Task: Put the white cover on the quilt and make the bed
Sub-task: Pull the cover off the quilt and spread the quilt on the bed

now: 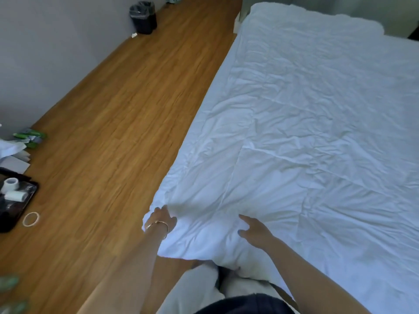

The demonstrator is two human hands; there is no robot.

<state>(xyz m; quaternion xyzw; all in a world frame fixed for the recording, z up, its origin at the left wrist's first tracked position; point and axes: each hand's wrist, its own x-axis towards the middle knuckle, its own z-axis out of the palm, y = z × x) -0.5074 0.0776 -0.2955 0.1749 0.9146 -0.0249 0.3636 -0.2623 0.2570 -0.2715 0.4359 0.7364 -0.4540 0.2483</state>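
The white covered quilt (306, 132) lies spread and wrinkled over the bed, reaching from the near corner to the far end. My left hand (162, 217), with a thin bracelet on the wrist, grips the quilt's near left corner at the bed's edge, its fingers buried in the cloth. My right hand (255, 230) rests on the quilt a little to the right, fingers spread and fairly straight on the fabric. The near corner bunches up between the two hands and hangs over the bed's edge.
A wooden floor (118, 132) runs along the bed's left side. A black bin (143, 17) stands by the grey wall at the far end. At the left edge lie a black tray (18, 200) with white rolls, a tape ring (31, 219) and green packets (29, 134).
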